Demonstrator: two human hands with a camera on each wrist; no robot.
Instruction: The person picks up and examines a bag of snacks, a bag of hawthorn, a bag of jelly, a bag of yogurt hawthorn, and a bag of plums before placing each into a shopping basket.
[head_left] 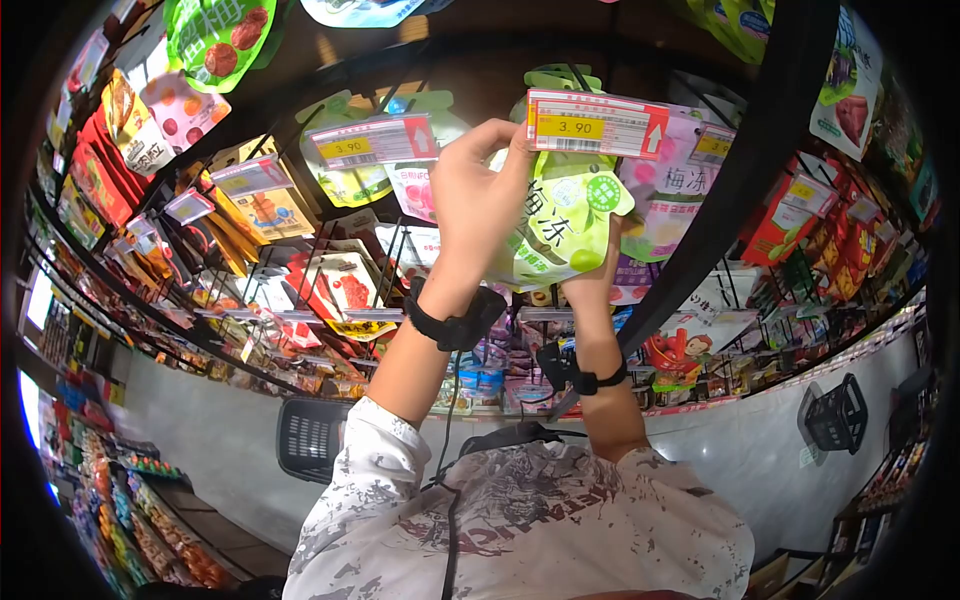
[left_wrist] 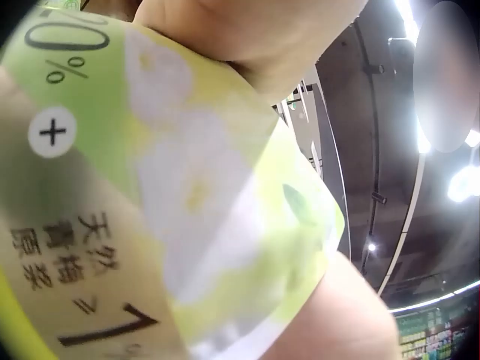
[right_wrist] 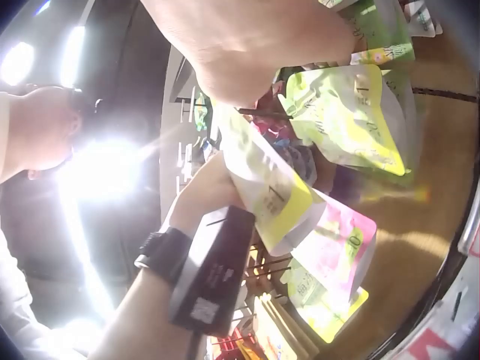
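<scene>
Most of my right hand [head_left: 598, 276] is hidden behind the lower right of the green bag [head_left: 567, 224], so I cannot tell how its fingers close; in the right wrist view its fingertips are cut off or lost in glare and overlap. My left hand [head_left: 478, 195] has its finger and thumb drawn near each other at the bag's upper left, beside a price tag [head_left: 600, 126], but whether they pinch the bag or the tag I cannot tell. That tag hides the bag's top, and in the left wrist view the bag runs past the frame edge, its print partly blurred. I count one green bag between my hands, in front of the far rack, and three yellow-marked tags near it: two reading 3.90, and a third [head_left: 716, 147] cut short at the right. One lavender bag [head_left: 672, 188] hangs just right of the green one; the other packets overlap too much to count. Two black baskets stand on the floor, one to the left [head_left: 308, 440], one to the right [head_left: 834, 415]. Both my arms reach up and forward, each wrist strapped; the left hand sits higher, its forearm slanting right, while my right forearm rises almost straight.
</scene>
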